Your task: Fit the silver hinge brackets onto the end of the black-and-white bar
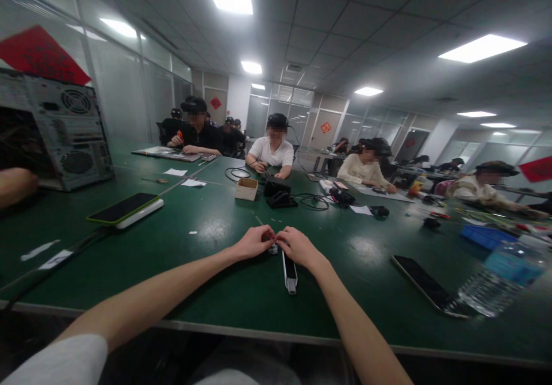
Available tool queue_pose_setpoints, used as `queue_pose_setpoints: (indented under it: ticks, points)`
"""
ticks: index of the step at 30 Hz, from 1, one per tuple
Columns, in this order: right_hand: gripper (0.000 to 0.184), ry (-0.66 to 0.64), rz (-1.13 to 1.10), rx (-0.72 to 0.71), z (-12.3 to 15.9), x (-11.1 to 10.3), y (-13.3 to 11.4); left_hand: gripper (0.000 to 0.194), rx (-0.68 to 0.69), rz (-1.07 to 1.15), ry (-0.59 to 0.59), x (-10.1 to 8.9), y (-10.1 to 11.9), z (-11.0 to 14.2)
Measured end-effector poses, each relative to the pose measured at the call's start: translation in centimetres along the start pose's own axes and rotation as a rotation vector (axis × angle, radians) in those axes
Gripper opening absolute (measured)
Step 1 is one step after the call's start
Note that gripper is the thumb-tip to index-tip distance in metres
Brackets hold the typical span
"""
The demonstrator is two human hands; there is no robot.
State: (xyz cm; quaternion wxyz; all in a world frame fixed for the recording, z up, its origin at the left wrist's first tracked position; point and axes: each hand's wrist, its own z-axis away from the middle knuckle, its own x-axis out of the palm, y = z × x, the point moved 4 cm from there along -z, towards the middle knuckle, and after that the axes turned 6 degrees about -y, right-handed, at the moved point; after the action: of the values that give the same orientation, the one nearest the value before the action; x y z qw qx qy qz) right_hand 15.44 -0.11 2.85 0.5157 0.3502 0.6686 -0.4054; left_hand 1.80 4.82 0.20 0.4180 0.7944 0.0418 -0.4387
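Above the middle of the green table, my left hand (255, 241) and my right hand (297, 243) meet at the fingertips. Both are closed in a pinch, and whatever lies between the fingers is too small to make out. A small whitish-grey piece (273, 249) shows just below the fingertips. Under and beside my right hand lies a long narrow device (290, 273), white-edged with a black face and a grey end pointing toward me. My right hand covers its far end.
A small cardboard box (246, 189) and a black device (278, 192) stand ahead. Phones (125, 208) (425, 284) lie left and right, the right one beside a water bottle (502, 275). A computer case (58, 132) stands far left. Several people sit across the table (207, 258).
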Motion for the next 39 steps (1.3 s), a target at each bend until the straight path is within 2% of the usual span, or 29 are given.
queue_pose_setpoints:
  ticks: [7, 18, 28, 35, 39]
  points:
    - [0.021, -0.002, -0.024, 0.012, -0.1, 0.0, 0.1, 0.014, -0.009, 0.073, -0.016, 0.1, -0.4, -0.1]
    - [0.022, -0.013, -0.003, 0.000, -0.1, 0.0, -0.2, 0.010, 0.004, 0.073, 0.001, 0.3, -0.6, -0.2]
    - [0.019, 0.005, -0.004, -0.015, -0.5, 0.1, 0.3, 0.013, 0.024, 0.112, -0.002, 0.1, 0.5, -0.1]
    - [0.018, 0.015, 0.015, -0.012, -0.2, 0.0, 0.3, 0.015, 0.059, 0.047, -0.021, 0.2, 0.6, 0.0]
    - [0.020, 0.025, 0.073, 0.005, 0.3, -0.5, 0.2, 0.014, 0.038, -0.055, 0.001, -0.6, 0.7, 0.0]
